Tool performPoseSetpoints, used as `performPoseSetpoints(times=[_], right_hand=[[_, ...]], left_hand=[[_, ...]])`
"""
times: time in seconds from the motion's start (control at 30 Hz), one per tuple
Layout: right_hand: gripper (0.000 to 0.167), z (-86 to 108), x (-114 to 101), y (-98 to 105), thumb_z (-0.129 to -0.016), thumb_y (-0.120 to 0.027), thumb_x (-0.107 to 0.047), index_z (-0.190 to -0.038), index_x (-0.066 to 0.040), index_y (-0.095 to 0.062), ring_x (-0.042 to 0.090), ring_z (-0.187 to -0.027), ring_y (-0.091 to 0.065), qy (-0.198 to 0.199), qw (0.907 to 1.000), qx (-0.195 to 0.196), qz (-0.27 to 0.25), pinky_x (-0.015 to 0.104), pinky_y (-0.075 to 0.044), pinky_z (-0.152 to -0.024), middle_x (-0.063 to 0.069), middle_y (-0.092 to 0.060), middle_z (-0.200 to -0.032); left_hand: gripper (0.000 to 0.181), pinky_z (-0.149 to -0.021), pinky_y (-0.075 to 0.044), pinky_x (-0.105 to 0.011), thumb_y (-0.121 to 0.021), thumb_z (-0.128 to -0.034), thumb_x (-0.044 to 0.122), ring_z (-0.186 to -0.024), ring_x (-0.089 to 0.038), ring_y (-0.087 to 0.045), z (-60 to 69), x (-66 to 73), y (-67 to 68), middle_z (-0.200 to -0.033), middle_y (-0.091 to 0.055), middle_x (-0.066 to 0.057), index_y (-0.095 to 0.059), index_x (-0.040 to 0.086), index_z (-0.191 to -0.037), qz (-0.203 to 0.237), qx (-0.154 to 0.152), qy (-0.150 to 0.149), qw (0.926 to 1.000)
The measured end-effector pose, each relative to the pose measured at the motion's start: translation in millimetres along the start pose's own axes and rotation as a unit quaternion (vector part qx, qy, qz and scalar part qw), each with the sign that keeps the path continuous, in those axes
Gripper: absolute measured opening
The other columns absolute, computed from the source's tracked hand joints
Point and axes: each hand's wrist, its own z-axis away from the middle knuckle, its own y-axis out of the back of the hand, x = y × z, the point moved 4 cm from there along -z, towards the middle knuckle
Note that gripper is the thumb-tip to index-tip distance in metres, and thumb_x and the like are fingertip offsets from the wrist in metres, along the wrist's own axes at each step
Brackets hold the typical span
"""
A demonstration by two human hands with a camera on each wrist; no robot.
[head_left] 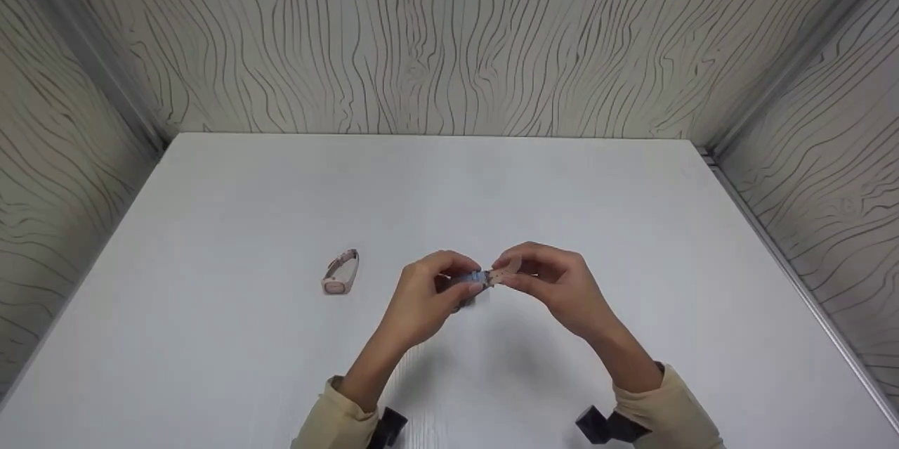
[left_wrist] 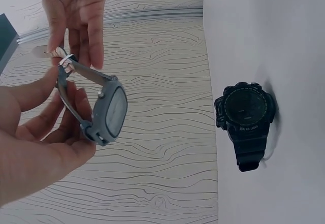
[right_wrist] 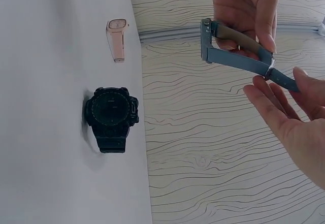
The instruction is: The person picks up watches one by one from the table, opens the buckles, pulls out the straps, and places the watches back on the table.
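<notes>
A blue-grey watch (head_left: pixel 469 279) with a squarish case (left_wrist: pixel 116 113) is held up between both hands above the white table. My left hand (head_left: pixel 425 298) pinches it near the buckle, thumb and fingers on the strap. The thumb and fingers of my right hand (head_left: pixel 558 284) pinch the strap's free end (right_wrist: pixel 284 80), which passes through the buckle area. In the right wrist view the strap forms a closed loop, with the case at its far end. From the head view the case is mostly hidden by the left hand.
A small pink watch (head_left: pixel 340 273) lies on the table to the left of the hands. A chunky black sports watch (right_wrist: pixel 110 113) sits on the table in both wrist views; the head view does not clearly show it. Wood-grain panels (head_left: pixel 421 41) surround the table.
</notes>
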Motion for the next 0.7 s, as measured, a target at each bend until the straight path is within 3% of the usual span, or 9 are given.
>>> performPoseSetpoints(times=[0.13,0.37,0.7], right_hand=[[0.009,-0.5,-0.4,-0.4,-0.084,-0.062,0.001,-0.093,0.003,-0.063,0.024,-0.085,-0.061,0.005,0.9999,0.015,0.003,0.031,-0.052,-0.075,0.016,-0.061,-0.094],[0.006,-1.3,-2.1,-2.8,-0.083,-0.063,0.0,-0.088,0.002,-0.063,0.025,-0.087,-0.061,-0.003,0.9993,0.038,0.006,0.033,-0.051,-0.079,0.016,-0.061,-0.093],[0.004,-1.1,-5.6,-2.6,-0.083,-0.062,0.002,-0.087,0.001,-0.063,0.025,-0.086,-0.061,0.013,0.9986,0.047,0.022,0.032,-0.051,-0.078,0.015,-0.061,-0.092]], left_hand=[[0.018,-0.071,-0.051,-0.026,-0.064,-0.0855,0.011,-0.08,-0.016,-0.061,-0.9,-1.6,-1.7,-0.093,-0.06,-0.005,-0.062,0.002,-0.102,0.0,-0.01,0.004,0.9999],[0.019,-0.072,-0.051,-0.026,-0.068,-0.082,0.008,-0.079,-0.015,-0.061,-1.7,-1.5,-3.1,-0.089,-0.061,-0.005,-0.061,0.002,-0.099,0.012,-0.002,-0.004,0.9999],[0.012,-0.069,-0.051,-0.025,-0.066,-0.0828,0.006,-0.077,-0.014,-0.062,-2.4,0.7,-6.2,-0.086,-0.06,-0.004,-0.062,0.003,-0.094,-0.001,0.018,-0.046,0.9988]])
